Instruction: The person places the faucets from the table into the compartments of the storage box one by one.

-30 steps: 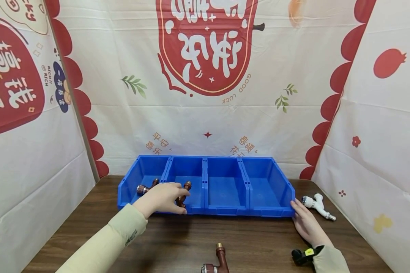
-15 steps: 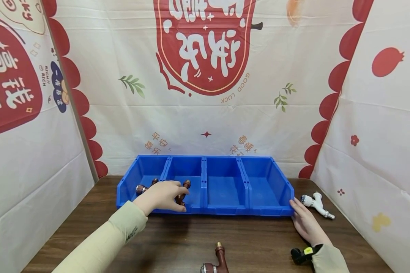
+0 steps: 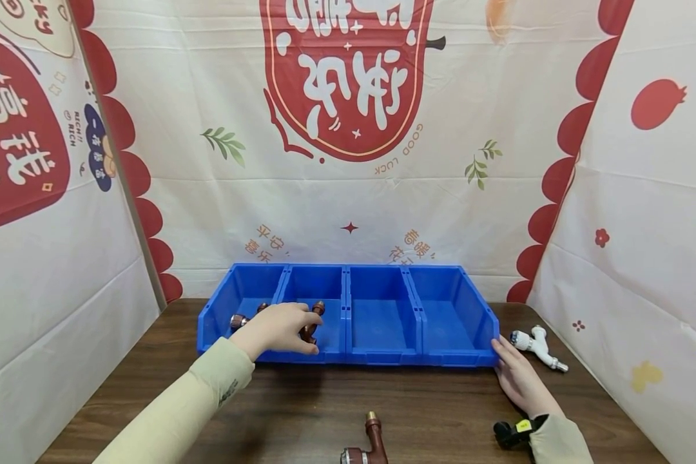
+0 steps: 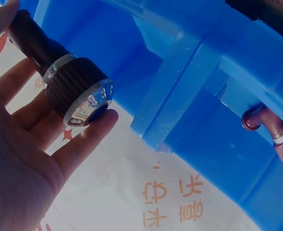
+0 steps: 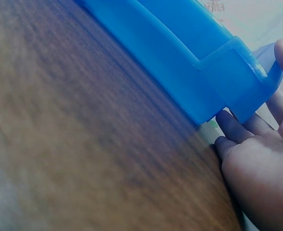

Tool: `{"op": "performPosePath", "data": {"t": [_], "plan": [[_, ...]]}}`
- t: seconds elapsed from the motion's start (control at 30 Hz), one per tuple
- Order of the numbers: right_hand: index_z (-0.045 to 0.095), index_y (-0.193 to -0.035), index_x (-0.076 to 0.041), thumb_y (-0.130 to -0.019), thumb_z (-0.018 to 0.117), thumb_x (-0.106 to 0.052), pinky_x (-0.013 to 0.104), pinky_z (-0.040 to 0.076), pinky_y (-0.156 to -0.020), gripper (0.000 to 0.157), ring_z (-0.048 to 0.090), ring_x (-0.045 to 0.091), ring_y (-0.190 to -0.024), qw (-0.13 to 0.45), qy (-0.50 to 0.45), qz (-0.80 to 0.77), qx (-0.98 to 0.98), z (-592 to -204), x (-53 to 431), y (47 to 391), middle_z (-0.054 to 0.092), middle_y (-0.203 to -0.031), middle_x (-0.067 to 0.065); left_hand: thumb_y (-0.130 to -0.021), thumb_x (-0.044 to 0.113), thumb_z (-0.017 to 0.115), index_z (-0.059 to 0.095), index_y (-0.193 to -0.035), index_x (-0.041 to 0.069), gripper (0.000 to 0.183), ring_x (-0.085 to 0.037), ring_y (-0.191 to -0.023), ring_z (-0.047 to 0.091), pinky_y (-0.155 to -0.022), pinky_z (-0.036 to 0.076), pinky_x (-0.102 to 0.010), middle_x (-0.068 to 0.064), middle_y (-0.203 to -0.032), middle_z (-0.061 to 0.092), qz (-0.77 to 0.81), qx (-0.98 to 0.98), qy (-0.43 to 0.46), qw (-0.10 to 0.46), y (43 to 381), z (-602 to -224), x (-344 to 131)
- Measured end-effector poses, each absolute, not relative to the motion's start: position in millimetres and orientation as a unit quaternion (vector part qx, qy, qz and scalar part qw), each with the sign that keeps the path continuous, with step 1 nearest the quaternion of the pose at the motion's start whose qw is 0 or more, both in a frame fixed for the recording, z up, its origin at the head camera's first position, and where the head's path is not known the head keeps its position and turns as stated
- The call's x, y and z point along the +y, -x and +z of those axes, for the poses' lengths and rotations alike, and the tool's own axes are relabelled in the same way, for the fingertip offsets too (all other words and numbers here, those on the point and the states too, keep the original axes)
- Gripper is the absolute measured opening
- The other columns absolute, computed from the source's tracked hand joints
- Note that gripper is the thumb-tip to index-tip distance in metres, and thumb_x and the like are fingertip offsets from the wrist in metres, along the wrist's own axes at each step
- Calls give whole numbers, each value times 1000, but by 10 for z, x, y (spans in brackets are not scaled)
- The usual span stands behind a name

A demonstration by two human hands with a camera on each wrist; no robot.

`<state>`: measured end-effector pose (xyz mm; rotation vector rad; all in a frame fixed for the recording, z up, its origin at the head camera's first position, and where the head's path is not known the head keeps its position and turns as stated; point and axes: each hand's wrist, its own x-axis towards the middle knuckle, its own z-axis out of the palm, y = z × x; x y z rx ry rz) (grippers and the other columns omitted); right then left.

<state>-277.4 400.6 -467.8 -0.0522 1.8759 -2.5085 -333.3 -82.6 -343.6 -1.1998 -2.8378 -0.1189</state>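
Observation:
My left hand (image 3: pixel 278 330) holds a dark reddish-brown faucet (image 4: pixel 79 82) over the second compartment from the left of a blue bin row (image 3: pixel 383 357). In the left wrist view, its ribbed knob with a silvery end points away from the palm, fingers lying behind it and the thumb at its other end. Another brown faucet (image 3: pixel 239 321) lies in the leftmost compartment, partly hidden by the hand. My right hand (image 3: pixel 522 380) rests against the bin row's right outer side, fingers stretched along the wall, as the right wrist view shows too.
A third brown faucet (image 3: pixel 376 441) lies on the wooden table (image 3: pixel 441 412) near the front, cut off by the frame. To the right of the bins is a white faucet (image 3: pixel 539 350). Printed cloth (image 3: pixel 348 193) hangs behind and on both sides.
The left hand has risen slightly with the brown faucet, still over the second compartment. The right hand stays at the side of the bin row.

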Motion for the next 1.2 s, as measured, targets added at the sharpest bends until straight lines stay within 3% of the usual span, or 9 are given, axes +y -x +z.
{"op": "performPosePath", "data": {"t": [1.2], "plan": [[-16,-151,-5,-105,41,-28,43,-9,-114,76,-17,27,-143,-3,17,-798,602,-4710,3999,2767,-21,-157,11,-80,54,72,65,-124,24,53,-10,-86,54,-77,52,-34,6,-100,61,-47,-930,363,21,3553,-3500,-797]]}}
